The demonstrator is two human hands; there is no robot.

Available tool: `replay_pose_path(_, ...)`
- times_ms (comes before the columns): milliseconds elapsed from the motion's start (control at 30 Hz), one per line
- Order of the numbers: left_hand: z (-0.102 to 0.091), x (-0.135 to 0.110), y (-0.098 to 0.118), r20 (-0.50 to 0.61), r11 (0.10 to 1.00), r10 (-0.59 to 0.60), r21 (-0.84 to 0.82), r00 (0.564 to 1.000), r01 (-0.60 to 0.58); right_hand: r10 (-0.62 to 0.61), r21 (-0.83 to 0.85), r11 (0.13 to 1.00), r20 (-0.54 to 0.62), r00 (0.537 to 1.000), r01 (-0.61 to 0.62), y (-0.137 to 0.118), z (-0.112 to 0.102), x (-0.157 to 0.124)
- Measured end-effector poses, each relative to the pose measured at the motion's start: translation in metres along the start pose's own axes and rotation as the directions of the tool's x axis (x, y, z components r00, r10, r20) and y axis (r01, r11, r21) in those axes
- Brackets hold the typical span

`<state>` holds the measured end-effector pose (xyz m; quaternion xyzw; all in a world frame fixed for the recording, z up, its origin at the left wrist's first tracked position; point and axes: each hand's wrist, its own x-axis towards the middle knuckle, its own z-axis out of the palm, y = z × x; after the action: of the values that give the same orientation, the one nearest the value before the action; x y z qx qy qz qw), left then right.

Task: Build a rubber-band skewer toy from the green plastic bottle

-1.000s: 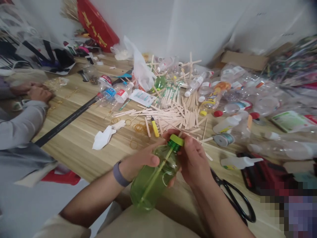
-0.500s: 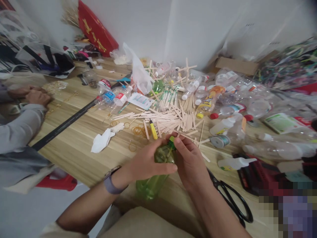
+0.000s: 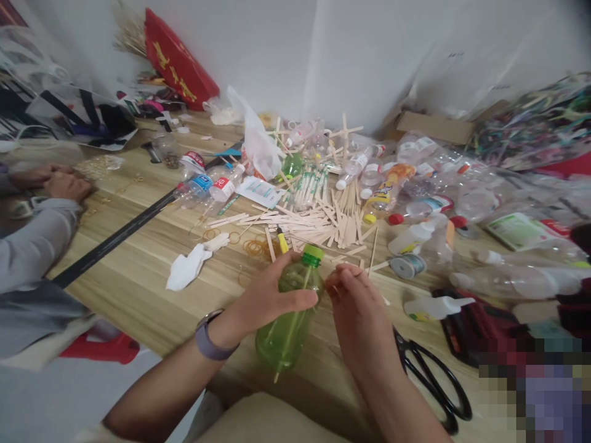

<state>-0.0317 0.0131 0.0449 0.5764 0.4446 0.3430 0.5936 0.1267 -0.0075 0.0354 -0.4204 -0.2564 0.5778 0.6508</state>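
While my left grip (image 3: 258, 307) wraps around the green bottle (image 3: 270, 346), thumb across its front, my right grip (image 3: 362, 311) hangs just beside the neck (image 3: 311, 261), its thumb and fingertips drawn together; I cannot tell whether they pinch anything. The bottle leans slightly by the near edge of the desk (image 3: 138, 246), its cap (image 3: 313, 251) on and uppermost, with a thin stick (image 3: 290, 332) running down inside and poking out at the bottom. I judge it light and thin-walled: smooth enough to slip and soft enough to dent if I squeeze the belly. The shoulder and the stiff neck look like the surest holds. The stick seems brittle, so its protruding end wants sparing from knocks.
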Motion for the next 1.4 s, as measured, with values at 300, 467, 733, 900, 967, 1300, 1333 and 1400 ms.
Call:
replay_pose_path(300, 0.001, 0.003, -0.016, 0.097, 0.987, 0.016, -0.161, 0.995, -0.001, 0.266, -0.02, 0.962, 0.286, 0.921, -0.271, -0.002, 0.013, 0.012)
replay_pose_path(467, 0.003, 0.003, -0.009, 0.088, 0.999, -0.007, -0.046, 0.996, 0.011, 0.294, -0.031, 0.955, 0.264, 0.919, -0.296, 0.003, 0.009, 0.015)
replay_pose_path(733, 0.001, 0.006, -0.012, 0.087, 0.997, -0.059, -0.051, 0.994, 0.063, 0.243, -0.021, 0.969, 0.264, 0.933, -0.246, 0.005, 0.007, 0.015)
replay_pose_path(900, 0.0, 0.005, -0.008, 0.055, 0.994, -0.092, -0.051, 0.994, 0.095, 0.226, -0.006, 0.972, 0.281, 0.933, -0.234, 0.008, 0.002, 0.014)
replay_pose_path(967, 0.002, 0.005, -0.007, 0.154, 0.977, -0.109, -0.164, 0.982, 0.134, 0.3, -0.05, 0.953, 0.321, 0.898, -0.3, 0.006, -0.001, 0.015)
replay_pose_path(1300, 0.013, 0.004, -0.005, 0.078, 0.972, -0.008, 0.235, 0.997, -0.01, 0.313, -0.157, 0.942, 0.094, 0.945, -0.296, 0.016, 0.0, 0.026)
replay_pose_path(1333, 0.012, 0.004, -0.004, 0.073, 0.97, -0.007, 0.245, 0.997, -0.011, 0.312, -0.158, 0.942, 0.091, 0.946, -0.295, 0.016, 0.0, 0.027)
replay_pose_path(1400, 0.009, 0.005, -0.001, 0.135, 0.989, -0.01, 0.148, 0.991, -0.01, 0.331, -0.151, 0.937, 0.099, 0.939, -0.314, 0.013, -0.002, 0.03)
